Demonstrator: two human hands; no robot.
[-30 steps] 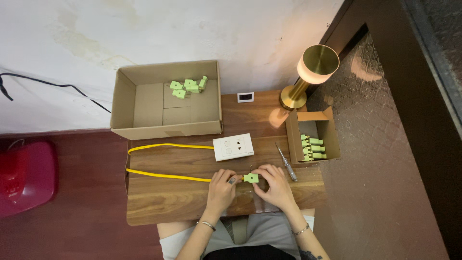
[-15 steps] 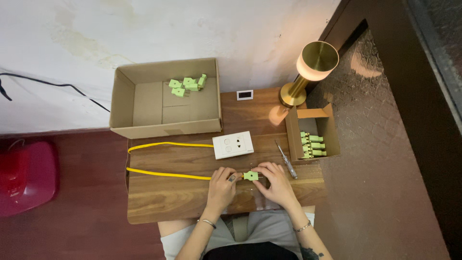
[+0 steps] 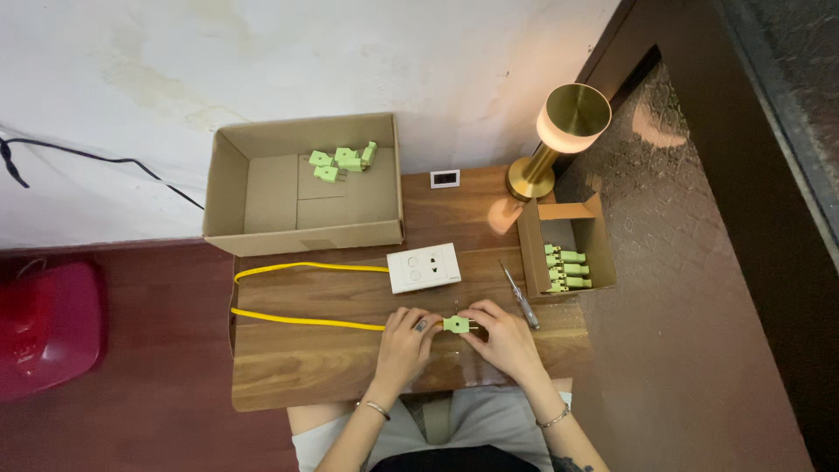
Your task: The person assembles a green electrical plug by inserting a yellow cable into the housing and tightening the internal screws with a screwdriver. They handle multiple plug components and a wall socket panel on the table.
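Note:
A small green plug (image 3: 455,324) sits just above the wooden table (image 3: 297,376), held between both hands. My left hand (image 3: 405,338) pinches its left end, where the yellow cable (image 3: 297,320) arrives. My right hand (image 3: 502,334) grips its right end with the fingertips. The yellow cable loops left and back to a white socket plate (image 3: 424,267) lying flat behind the hands.
A large open cardboard box (image 3: 301,229) at the back left holds several green plugs (image 3: 341,161). A small open box (image 3: 535,249) at the right holds more green plugs (image 3: 566,268). A screwdriver (image 3: 520,295) lies beside it. A brass lamp (image 3: 559,135) stands behind. A red object (image 3: 44,323) lies on the floor, left.
Both hands stay on the green plug with only slight finger shifts. Nothing else has moved.

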